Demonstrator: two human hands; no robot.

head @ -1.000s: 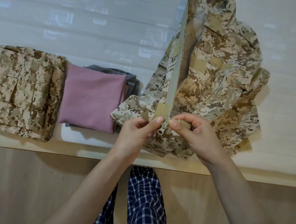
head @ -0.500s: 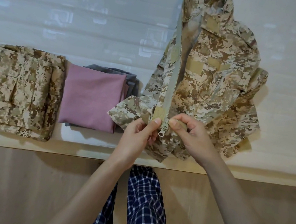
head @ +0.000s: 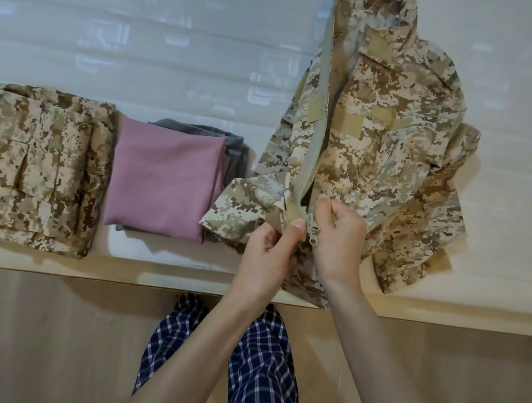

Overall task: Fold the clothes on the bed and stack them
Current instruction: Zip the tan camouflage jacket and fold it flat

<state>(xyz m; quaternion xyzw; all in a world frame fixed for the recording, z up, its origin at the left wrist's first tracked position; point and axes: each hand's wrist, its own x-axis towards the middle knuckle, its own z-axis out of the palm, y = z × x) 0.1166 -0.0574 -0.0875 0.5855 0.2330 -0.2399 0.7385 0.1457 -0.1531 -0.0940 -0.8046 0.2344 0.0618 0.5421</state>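
On the white sheet to your left lies a folded camouflage garment. Just beside it, a folded pink garment sits on a grey one. Your checked trousers show below the bed's wooden edge.

The camouflage jacket lies on the right part of the bed, collar away from you and hem at the near edge. Its lower left flap reaches over the right side of the pink and grey stack, and its right sleeve is bunched. The front gapes along the pale zipper, with the slider low down between your hands.

Your left hand pinches the left front edge at the zipper's foot, thumb on top. Your right hand, fingers curled, pinches the right front edge just beside the slider.
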